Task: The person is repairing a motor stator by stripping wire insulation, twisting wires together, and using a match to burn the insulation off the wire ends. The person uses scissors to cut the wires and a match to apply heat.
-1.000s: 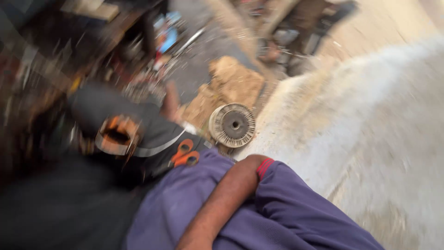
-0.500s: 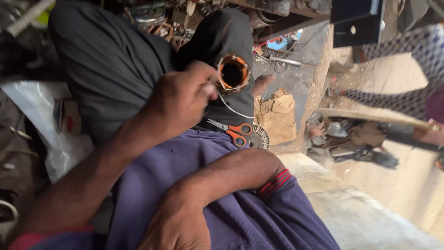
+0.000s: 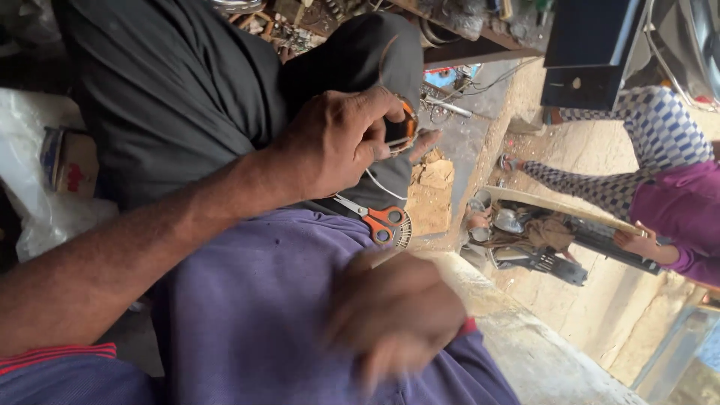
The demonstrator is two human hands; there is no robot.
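Left hand [image 3: 337,146] pinching copper coil ring [image 3: 401,127] above orange-handled scissors [image 3: 379,221]; right hand [image 3: 394,319] blurred, grip indeterminable; thin wire [image 3: 382,186] liable to snag.

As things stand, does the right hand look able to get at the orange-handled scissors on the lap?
Probably yes. The right hand, blurred, hangs over the purple cloth just below the scissors, which lie uncovered with handles toward it. The left hand is busy higher up on a round orange-rimmed part.
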